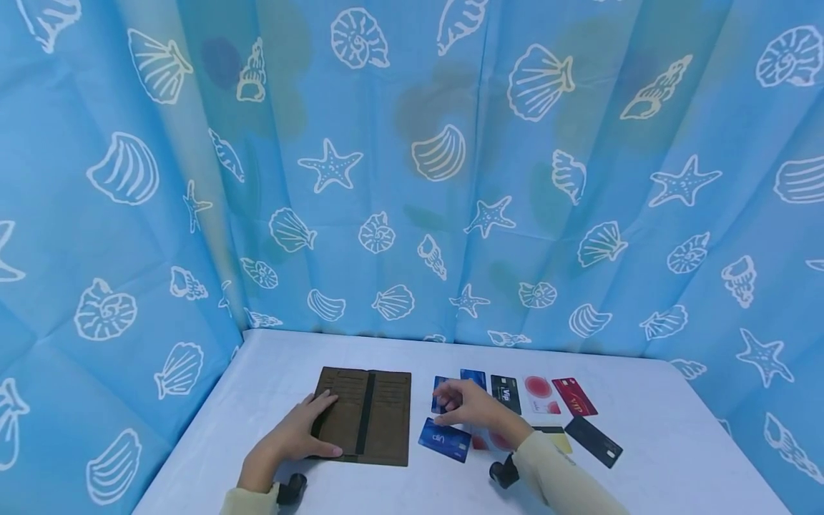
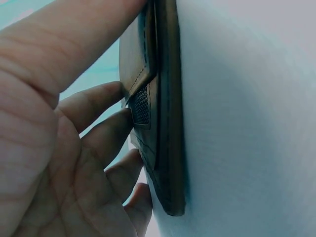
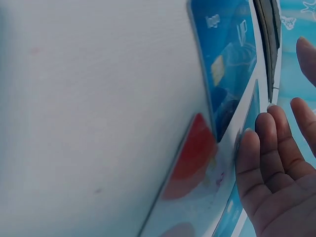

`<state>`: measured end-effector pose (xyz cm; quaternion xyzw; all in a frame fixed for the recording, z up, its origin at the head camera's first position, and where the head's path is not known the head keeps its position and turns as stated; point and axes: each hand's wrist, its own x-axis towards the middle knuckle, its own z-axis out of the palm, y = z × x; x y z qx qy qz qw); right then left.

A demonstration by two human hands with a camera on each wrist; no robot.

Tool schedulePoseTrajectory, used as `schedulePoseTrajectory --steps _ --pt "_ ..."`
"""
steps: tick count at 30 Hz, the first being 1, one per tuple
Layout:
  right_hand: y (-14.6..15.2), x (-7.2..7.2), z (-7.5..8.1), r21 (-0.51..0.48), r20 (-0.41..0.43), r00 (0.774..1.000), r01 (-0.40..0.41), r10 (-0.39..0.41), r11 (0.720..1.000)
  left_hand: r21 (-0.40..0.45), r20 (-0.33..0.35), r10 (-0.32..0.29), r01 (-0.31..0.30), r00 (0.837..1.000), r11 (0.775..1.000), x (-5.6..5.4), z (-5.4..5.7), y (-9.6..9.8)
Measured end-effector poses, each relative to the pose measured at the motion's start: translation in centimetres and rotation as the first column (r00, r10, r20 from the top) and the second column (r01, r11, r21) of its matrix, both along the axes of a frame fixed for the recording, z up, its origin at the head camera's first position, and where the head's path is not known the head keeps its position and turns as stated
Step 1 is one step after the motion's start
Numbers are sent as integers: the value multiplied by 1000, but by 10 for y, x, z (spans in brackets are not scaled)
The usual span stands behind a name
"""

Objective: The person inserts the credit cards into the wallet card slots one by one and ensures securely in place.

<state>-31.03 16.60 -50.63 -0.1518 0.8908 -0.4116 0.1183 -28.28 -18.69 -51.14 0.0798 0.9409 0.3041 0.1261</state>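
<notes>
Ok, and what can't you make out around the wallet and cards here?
Head view: the left part of the yellow card, hidden by the right arm.
Head view: whether the slots of the wallet hold anything; too small to tell.
Left wrist view: the thumb tip of the left hand, cut off by the top edge.
Right wrist view: the white card with red patches, cut off by the bottom edge.

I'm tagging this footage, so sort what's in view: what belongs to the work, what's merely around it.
Part of the work, it seems:
open brown wallet, touched by the left hand
blue VIP card, by the thumb of the right hand
likely the other cards, including the red VIP card

Merely around:
white tabletop
blue seashell curtain
black wrist devices
</notes>
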Motion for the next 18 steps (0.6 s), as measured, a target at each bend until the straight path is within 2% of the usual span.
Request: schedulePoseTrajectory --steps 8,18 --pt "5 5 -1 -17 5 1000 8 -8 1000 -1 -20 -8 8 1000 1000 1 0 -1" --pt "3 16 2 -37 71 997 29 -26 999 -8 -24 -15 15 1000 1000 0 0 0"
